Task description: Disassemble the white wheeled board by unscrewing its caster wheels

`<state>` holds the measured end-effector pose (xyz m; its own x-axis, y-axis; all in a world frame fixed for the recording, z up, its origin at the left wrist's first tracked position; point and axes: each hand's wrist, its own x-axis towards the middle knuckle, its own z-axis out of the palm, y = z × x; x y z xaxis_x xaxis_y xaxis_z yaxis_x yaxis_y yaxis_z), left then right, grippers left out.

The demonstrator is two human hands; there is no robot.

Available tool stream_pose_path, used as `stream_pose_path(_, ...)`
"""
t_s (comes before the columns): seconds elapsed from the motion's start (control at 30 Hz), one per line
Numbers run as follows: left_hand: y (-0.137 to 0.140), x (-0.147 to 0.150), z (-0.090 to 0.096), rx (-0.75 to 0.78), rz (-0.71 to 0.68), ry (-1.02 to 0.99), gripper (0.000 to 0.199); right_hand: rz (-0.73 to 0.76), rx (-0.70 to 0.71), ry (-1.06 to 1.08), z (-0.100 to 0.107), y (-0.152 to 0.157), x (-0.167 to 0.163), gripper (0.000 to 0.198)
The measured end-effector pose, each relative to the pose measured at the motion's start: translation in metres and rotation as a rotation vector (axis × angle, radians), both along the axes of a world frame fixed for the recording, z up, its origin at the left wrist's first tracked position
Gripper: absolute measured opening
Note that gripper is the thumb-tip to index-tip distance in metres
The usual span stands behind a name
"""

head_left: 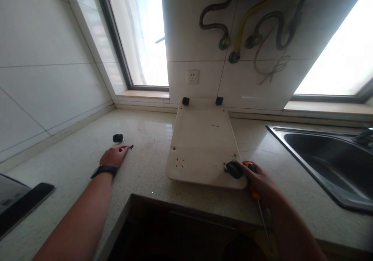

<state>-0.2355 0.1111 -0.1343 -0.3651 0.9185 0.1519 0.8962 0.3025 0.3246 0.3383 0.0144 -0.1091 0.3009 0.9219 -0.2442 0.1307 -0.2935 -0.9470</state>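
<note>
A white board [201, 136] with rounded corners lies on the counter. Black casters sit at its far left corner [185, 101], far right corner [219, 101] and near right corner [234, 169]. Its near left corner shows several small holes. My right hand [260, 181] is closed around a screwdriver [256, 194] with an orange and black handle, its shaft pointing down toward me. The fingers of that hand reach the near right caster and the board's edge. My left hand [114, 155] pinches at small dark bits [131, 147] on the counter, too tiny to name. Beyond it lies a loose black caster [118, 138].
A steel sink [317, 175] is set into the counter at the right. In front gapes a dark cutout [175, 234]. A black-edged appliance [29, 202] stands at far left. Pipes [214, 26] and a socket [192, 77] are on the tiled wall.
</note>
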Motion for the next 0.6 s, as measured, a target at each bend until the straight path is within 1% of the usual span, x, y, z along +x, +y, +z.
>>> stream_pose_path(0.2, -0.001, -0.003, -0.005, 0.024, -0.023, -0.033, 0.048, 0.021, 0.0, -0.01, -0.002, 0.001, 0.001, 0.052)
stream_pose_path(0.37, -0.004, -0.003, -0.007, 0.092, 0.023, -0.059, 0.043, 0.026, 0.004, -0.021, -0.002, 0.001, 0.002, 0.051)
stream_pose_path(0.5, -0.008, -0.002, -0.005, 0.159, 0.073, -0.076, 0.044, 0.032, 0.004, -0.022, -0.002, 0.001, 0.003, 0.053)
stream_pose_path(0.6, -0.012, 0.006, -0.003, 0.206, 0.06, -0.07, 0.045, 0.03, 0.009, -0.015, -0.002, 0.001, 0.004, 0.053)
